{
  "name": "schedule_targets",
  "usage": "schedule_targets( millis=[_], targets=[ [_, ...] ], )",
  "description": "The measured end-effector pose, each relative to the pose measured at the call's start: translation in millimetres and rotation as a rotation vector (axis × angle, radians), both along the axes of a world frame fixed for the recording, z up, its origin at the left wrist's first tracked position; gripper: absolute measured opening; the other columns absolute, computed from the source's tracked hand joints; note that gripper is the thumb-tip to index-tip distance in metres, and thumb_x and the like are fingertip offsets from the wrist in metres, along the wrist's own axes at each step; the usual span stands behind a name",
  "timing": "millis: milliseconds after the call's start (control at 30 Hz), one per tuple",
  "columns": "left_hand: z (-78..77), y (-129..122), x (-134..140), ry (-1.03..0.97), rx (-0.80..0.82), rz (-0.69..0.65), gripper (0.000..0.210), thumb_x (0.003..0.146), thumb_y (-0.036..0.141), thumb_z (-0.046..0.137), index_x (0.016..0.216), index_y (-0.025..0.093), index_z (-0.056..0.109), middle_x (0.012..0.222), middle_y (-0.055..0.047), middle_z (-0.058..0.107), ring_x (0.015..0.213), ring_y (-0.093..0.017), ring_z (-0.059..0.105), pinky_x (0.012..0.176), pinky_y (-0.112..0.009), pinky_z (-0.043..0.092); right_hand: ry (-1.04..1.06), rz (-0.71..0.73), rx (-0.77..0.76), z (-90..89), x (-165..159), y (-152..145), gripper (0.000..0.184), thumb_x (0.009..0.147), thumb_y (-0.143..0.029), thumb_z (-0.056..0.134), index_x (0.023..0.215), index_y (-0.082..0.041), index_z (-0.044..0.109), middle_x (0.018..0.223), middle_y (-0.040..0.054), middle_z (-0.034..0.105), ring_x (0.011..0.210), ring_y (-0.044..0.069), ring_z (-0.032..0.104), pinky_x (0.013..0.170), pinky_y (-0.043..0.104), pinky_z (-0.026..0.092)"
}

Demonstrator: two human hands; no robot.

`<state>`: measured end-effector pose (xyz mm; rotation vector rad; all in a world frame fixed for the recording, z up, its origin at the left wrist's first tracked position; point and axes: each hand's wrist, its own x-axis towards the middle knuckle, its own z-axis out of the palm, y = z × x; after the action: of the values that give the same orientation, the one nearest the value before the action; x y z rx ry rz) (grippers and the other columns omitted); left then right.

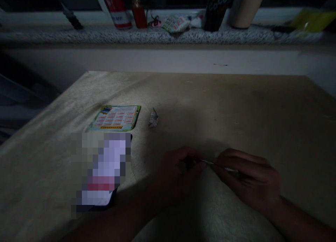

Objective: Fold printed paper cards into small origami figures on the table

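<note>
Both hands meet over the front middle of the table, in dim light. A thin pale strip (pixel 208 162), perhaps paper seen edge-on, runs between them. My left hand (pixel 181 172) pinches its left end with thumb and forefinger. On the other side my right hand (pixel 246 175) is closed around the strip, thumb below and fingers above. Part of the strip shows between those fingers; the rest is hidden. Beyond my left hand, a small folded piece of printed paper (pixel 153 118) stands on the table, touched by neither hand.
A pixelated phone (pixel 107 172) lies left of my left forearm on the table (pixel 249 105). Behind it is a printed calendar card (pixel 117 118). A red can (pixel 117 11), a red bottle (pixel 139 16), a crumpled wrapper (pixel 177 24) and a dark cup (pixel 214 13) line the sill.
</note>
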<state>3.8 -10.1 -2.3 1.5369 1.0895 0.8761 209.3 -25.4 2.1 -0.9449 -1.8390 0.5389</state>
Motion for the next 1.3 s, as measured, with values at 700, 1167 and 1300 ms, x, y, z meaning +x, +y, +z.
schedule_targets(
  millis=[700, 1167, 1300],
  targets=[
    [4.8, -1.1, -2.0, 0.095, 0.297, 0.011, 0.003, 0.085, 0.016, 0.066, 0.086, 0.017, 0.069, 0.069, 0.001, 0.067, 0.061, -0.009, 0.061, 0.059, -0.018, 0.047, -0.074, -0.039, 0.104, 1.6, 0.1, 0.9, 0.011, 0.084, -0.006, 0.073, 0.089, -0.016, 0.074, 0.077, 0.0054, 0.073, 0.06, 0.012, 0.07, 0.05, 0.021, 0.055],
    [3.2, -0.3, 1.3, -0.096, -0.092, 0.054, 0.008, 0.084, 0.026, 0.072, 0.084, 0.018, 0.072, 0.073, 0.0, 0.07, 0.065, -0.011, 0.06, 0.06, -0.021, 0.047, -0.06, -0.034, 0.12, 0.9, -1.4, 1.3, 0.015, 0.083, -0.006, 0.074, 0.094, -0.017, 0.075, 0.078, 0.0059, 0.074, 0.062, 0.015, 0.072, 0.051, 0.022, 0.058],
    [4.3, -0.4, 0.5, -0.085, -0.093, 0.033, 0.011, 0.084, 0.028, 0.072, 0.083, 0.018, 0.072, 0.07, 0.0, 0.069, 0.063, -0.011, 0.059, 0.059, -0.022, 0.047, -0.079, -0.04, 0.064, 3.1, -1.2, 1.5, 0.019, 0.084, -0.008, 0.073, 0.098, -0.021, 0.075, 0.079, 0.005, 0.075, 0.06, 0.015, 0.071, 0.049, 0.024, 0.058]
  ],
)
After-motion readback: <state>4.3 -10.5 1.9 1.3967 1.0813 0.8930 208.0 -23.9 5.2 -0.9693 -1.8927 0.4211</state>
